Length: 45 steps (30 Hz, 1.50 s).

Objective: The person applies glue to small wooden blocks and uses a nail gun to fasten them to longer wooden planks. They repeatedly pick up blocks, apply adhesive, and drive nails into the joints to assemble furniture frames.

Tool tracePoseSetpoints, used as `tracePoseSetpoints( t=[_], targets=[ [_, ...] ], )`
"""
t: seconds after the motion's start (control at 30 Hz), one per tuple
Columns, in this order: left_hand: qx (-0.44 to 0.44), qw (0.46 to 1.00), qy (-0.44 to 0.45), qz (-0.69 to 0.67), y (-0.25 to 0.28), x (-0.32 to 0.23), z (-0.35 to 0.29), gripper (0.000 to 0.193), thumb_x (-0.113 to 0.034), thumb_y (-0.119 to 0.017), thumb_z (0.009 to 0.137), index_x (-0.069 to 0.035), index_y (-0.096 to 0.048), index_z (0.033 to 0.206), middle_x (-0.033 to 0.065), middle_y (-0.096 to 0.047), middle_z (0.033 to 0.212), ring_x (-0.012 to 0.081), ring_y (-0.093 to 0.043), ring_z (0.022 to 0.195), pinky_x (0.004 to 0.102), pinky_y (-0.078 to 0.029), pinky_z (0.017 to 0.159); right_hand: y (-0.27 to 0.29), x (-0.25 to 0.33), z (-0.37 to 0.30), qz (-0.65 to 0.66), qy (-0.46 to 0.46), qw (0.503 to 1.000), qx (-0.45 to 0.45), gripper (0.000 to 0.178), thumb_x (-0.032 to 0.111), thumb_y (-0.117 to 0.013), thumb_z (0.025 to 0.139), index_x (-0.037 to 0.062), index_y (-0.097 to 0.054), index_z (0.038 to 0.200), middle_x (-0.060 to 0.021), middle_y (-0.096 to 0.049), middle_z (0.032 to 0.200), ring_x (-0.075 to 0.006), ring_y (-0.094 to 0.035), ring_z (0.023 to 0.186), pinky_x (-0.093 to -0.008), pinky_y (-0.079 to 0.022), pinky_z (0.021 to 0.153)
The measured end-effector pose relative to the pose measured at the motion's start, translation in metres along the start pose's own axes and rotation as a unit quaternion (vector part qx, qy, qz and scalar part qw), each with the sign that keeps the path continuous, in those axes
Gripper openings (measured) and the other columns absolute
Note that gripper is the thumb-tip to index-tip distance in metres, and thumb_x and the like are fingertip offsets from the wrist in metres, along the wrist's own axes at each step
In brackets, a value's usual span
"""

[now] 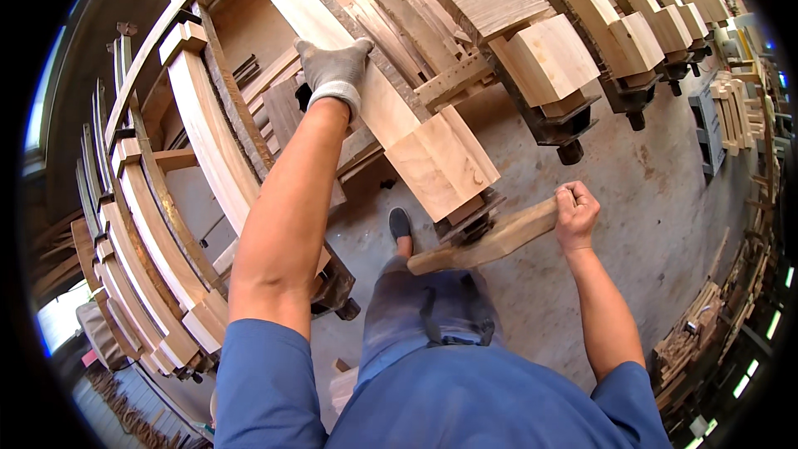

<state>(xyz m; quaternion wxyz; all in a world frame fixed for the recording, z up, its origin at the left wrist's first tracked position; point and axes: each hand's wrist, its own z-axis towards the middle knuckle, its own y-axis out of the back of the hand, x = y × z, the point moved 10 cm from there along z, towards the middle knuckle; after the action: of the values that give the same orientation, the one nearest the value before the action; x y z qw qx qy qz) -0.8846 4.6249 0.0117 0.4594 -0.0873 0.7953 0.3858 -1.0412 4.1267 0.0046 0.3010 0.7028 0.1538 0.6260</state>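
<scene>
My left hand (334, 73), in a grey knit glove, is wrapped across a pale wooden plank (386, 108), its thumb over one edge. A bar clamp runs alongside this plank, and a wooden block (440, 162) sits at its near end. Just below the block is the clamp's dark metal end (480, 209). My bare right hand (575, 214) is closed around one end of a long, flat wooden bar (519, 233). The bar slants down to the left past the clamp end, in front of my legs; whether they touch I cannot tell.
More clamped planks with end blocks stand in a curved row on the left (208, 125) and right (549, 58). Loose boards lie beneath the rack. A stack of small wooden pieces (731, 112) is at far right, with scrap wood (694, 328) lower down on the concrete floor (615, 283).
</scene>
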Motion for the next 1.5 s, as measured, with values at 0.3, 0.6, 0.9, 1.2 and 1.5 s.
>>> tracePoseSetpoints(
  t=[0.3,0.6,0.9,1.2,1.5],
  targets=[
    [-0.033,0.999,-0.034,-0.009,0.001,0.028,0.033,0.095,-0.023,-0.099,0.072,0.002,-0.038,0.140,0.0272,-0.065,0.127,0.0345,-0.071,0.111,0.0415,-0.065,0.082,-0.035,-0.069,0.037,0.001,-0.077,0.996,0.038,0.036,0.029,-0.073,0.088,-0.0054,-0.070,0.078,-0.0163,-0.066,0.070,-0.0201,-0.061,0.068,-0.0404,-0.051,0.068],
    [-0.022,0.967,-0.238,-0.089,0.079,0.039,-0.203,0.027,-0.020,-0.073,0.098,-0.001,-0.065,0.115,0.0170,-0.071,0.099,0.0285,-0.068,0.090,0.0419,-0.055,0.083,-0.032,-0.074,0.017,0.141,-0.149,0.966,0.160,0.029,0.028,-0.078,0.083,-0.0004,-0.072,0.084,-0.0065,-0.066,0.078,-0.0150,-0.056,0.072,-0.0353,-0.048,0.066],
    [0.373,0.858,-0.188,0.299,0.019,0.213,-0.418,0.081,-0.041,-0.090,0.077,-0.004,-0.058,0.142,0.0255,-0.068,0.130,0.0425,-0.066,0.121,0.0466,-0.053,0.105,-0.011,-0.136,-0.050,0.149,-0.196,0.950,0.190,0.018,0.020,-0.073,0.086,0.0021,-0.073,0.084,-0.0027,-0.066,0.081,-0.0133,-0.057,0.077,-0.0325,-0.046,0.069],
    [0.331,0.871,-0.140,0.335,0.120,0.287,-0.402,0.053,-0.019,-0.075,0.078,-0.011,-0.068,0.130,0.0180,-0.072,0.121,0.0385,-0.069,0.114,0.0467,-0.055,0.102,-0.071,-0.083,-0.162,0.195,-0.220,0.924,0.246,0.024,0.029,-0.079,0.092,0.0061,-0.071,0.092,-0.0003,-0.064,0.085,-0.0118,-0.057,0.078,-0.0310,-0.049,0.070],
    [0.245,0.892,-0.130,0.356,0.255,0.338,-0.337,0.046,-0.024,-0.074,0.081,-0.014,-0.072,0.126,0.0175,-0.074,0.118,0.0377,-0.070,0.114,0.0478,-0.056,0.100,-0.186,0.015,-0.244,0.189,-0.244,0.888,0.342,0.046,0.027,-0.079,0.094,0.0017,-0.064,0.130,-0.0143,-0.066,0.116,-0.0252,-0.068,0.105,-0.0447,-0.063,0.082]
  ],
)
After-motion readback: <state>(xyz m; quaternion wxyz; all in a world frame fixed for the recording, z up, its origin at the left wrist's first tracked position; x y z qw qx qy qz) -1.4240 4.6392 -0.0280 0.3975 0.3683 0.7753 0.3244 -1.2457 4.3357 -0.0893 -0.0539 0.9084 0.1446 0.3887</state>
